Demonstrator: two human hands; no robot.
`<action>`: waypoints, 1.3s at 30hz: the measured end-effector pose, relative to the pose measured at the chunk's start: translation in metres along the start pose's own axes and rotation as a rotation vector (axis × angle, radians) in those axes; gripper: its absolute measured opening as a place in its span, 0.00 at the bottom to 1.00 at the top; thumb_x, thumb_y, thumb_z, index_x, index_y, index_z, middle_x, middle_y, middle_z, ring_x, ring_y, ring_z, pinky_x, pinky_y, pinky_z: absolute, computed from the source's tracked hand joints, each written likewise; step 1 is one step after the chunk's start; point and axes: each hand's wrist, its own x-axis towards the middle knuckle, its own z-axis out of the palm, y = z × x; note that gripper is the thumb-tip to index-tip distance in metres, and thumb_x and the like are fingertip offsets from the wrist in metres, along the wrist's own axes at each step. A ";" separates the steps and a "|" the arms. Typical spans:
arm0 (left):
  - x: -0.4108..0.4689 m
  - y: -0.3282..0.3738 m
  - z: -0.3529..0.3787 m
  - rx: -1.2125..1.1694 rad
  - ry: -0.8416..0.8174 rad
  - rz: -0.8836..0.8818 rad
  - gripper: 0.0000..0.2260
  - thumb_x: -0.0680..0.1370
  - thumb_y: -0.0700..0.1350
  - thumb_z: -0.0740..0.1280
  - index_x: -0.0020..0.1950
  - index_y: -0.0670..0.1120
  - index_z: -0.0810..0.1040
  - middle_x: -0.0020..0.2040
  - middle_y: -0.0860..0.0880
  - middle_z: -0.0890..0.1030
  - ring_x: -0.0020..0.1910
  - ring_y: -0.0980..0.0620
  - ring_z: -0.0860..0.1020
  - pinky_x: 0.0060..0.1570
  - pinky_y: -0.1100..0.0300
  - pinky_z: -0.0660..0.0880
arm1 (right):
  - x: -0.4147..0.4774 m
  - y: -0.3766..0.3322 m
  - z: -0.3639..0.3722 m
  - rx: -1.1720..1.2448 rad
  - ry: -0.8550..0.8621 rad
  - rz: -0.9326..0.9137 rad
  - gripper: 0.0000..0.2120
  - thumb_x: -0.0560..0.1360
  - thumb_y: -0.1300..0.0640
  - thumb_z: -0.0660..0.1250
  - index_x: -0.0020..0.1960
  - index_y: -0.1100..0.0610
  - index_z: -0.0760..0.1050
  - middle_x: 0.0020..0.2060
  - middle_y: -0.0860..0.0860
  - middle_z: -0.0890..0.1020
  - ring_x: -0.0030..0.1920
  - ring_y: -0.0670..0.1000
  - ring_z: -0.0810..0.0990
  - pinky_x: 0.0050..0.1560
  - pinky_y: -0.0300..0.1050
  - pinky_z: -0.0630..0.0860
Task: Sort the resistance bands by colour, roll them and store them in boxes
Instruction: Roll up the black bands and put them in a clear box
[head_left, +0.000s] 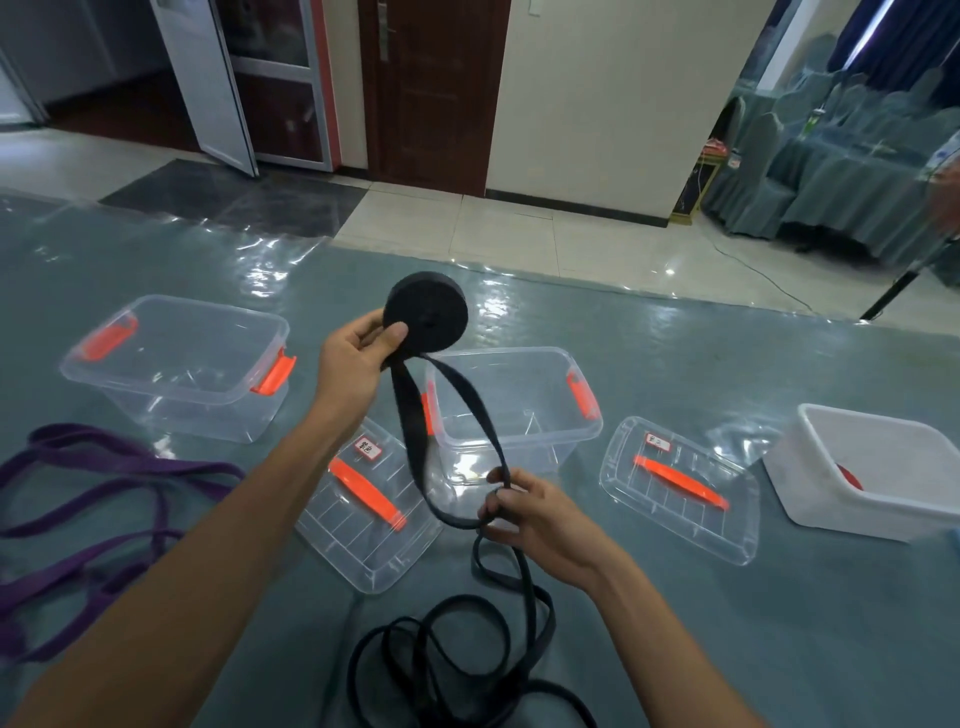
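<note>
My left hand (356, 358) holds a thick roll of black band (427, 312) up above the table, thumb on its face. The unrolled black band (410, 431) hangs from the roll and loops down to my right hand (540, 514), which pinches it. More black band (447, 654) lies coiled on the table near me. Purple bands (98, 499) lie tangled at the left. Two clear boxes with orange clips stand open: one at the left (176, 364), one in the middle (519, 405).
Two clear lids with orange handles lie flat on the table, one (363, 514) under my left forearm, one (680, 488) at the right. A white tub (872, 473) with something red inside stands far right. The table's far edge (649, 291) runs behind the boxes.
</note>
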 end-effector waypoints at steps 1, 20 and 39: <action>0.001 0.002 -0.002 -0.031 0.002 -0.014 0.08 0.80 0.37 0.67 0.57 0.45 0.82 0.46 0.54 0.87 0.48 0.55 0.85 0.53 0.59 0.80 | 0.001 0.005 -0.001 -0.124 0.082 -0.010 0.14 0.72 0.64 0.74 0.57 0.59 0.77 0.44 0.56 0.80 0.48 0.54 0.81 0.54 0.48 0.77; -0.025 0.010 0.024 0.011 -0.293 0.070 0.12 0.78 0.31 0.69 0.60 0.40 0.81 0.50 0.51 0.86 0.51 0.56 0.84 0.53 0.65 0.78 | -0.001 0.002 -0.021 -0.677 0.547 -0.136 0.22 0.75 0.69 0.71 0.66 0.54 0.75 0.58 0.53 0.82 0.58 0.52 0.82 0.58 0.48 0.80; -0.068 0.001 0.059 0.500 -0.610 0.216 0.11 0.75 0.44 0.74 0.55 0.57 0.82 0.50 0.58 0.85 0.52 0.58 0.82 0.56 0.65 0.77 | -0.045 -0.080 0.015 -0.927 0.494 -0.426 0.13 0.74 0.62 0.72 0.58 0.53 0.81 0.49 0.46 0.84 0.54 0.46 0.82 0.56 0.54 0.81</action>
